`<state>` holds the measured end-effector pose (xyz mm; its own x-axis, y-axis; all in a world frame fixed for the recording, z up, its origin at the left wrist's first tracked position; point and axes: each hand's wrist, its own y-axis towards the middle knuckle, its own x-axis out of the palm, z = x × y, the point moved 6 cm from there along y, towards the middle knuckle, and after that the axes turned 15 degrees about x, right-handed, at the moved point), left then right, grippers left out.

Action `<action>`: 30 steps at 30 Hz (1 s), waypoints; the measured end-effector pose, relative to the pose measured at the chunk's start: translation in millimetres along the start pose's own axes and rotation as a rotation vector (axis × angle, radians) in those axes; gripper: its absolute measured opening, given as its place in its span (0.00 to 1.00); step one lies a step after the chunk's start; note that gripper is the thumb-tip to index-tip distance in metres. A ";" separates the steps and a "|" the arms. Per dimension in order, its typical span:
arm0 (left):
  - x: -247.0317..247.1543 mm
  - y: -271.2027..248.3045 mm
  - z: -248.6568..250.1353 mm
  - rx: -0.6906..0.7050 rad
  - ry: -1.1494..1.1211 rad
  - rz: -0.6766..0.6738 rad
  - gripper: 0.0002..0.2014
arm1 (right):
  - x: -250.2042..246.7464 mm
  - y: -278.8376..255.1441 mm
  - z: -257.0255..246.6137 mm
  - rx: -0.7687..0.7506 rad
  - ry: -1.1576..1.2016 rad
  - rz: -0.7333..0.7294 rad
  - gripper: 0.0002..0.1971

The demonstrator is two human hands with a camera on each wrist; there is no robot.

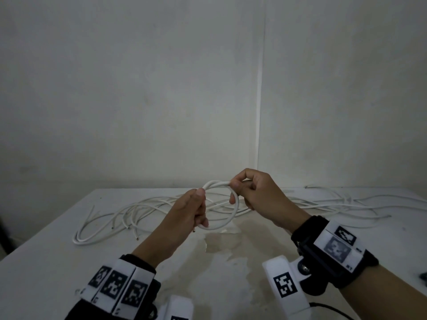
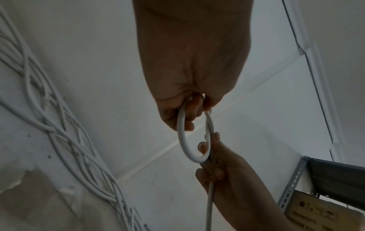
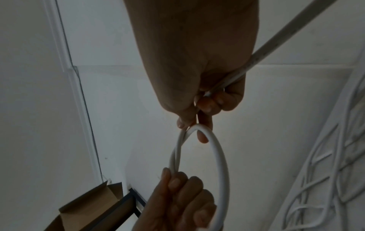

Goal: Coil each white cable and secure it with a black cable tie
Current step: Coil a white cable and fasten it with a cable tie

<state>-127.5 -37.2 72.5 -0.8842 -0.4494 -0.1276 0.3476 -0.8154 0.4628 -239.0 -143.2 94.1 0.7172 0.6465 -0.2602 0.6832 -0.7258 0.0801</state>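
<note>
A white cable loop (image 1: 231, 218) hangs in the air above the table between both hands. My left hand (image 1: 193, 210) grips the loop's left side, fingers curled round the overlapping strands (image 3: 174, 161). My right hand (image 1: 245, 188) pinches the loop's top with thumb and forefinger, and the free run of the cable (image 3: 276, 45) passes through its curled fingers. In the left wrist view the loop (image 2: 181, 134) shows as a narrow oval between the left hand (image 2: 187, 112) and the right hand (image 2: 215, 157). No black cable tie is in view.
Several loose white cables (image 1: 143, 209) lie tangled across the far part of the white table (image 1: 46, 257), spreading right (image 1: 346, 204). A stained patch (image 1: 226, 245) marks the table's middle. A metal shelf with cardboard (image 2: 324, 195) stands beside the wall.
</note>
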 end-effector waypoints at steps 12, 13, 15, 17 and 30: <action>-61.9 11.0 5.6 -0.020 -0.311 0.390 0.19 | -61.6 6.0 32.9 -0.124 -0.402 0.408 0.04; -68.1 10.1 4.9 -0.018 -0.310 0.404 0.19 | -72.2 6.4 34.2 -0.120 -0.438 0.468 0.04; -74.3 8.4 3.4 -0.015 -0.292 0.414 0.19 | -77.2 9.3 33.7 -0.136 -0.648 0.507 0.06; -74.7 8.3 2.1 -0.004 -0.289 0.423 0.19 | -62.9 11.6 34.0 -0.222 -0.963 0.512 0.11; -54.0 10.9 -4.1 0.030 -0.018 0.350 0.19 | 61.2 -37.2 2.8 -1.037 -1.039 0.286 0.05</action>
<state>-74.7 -23.3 80.9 -0.7183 -0.6933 0.0583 0.6217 -0.6020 0.5011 -221.0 -77.3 72.5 0.7294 -0.2594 -0.6330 0.6508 -0.0221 0.7589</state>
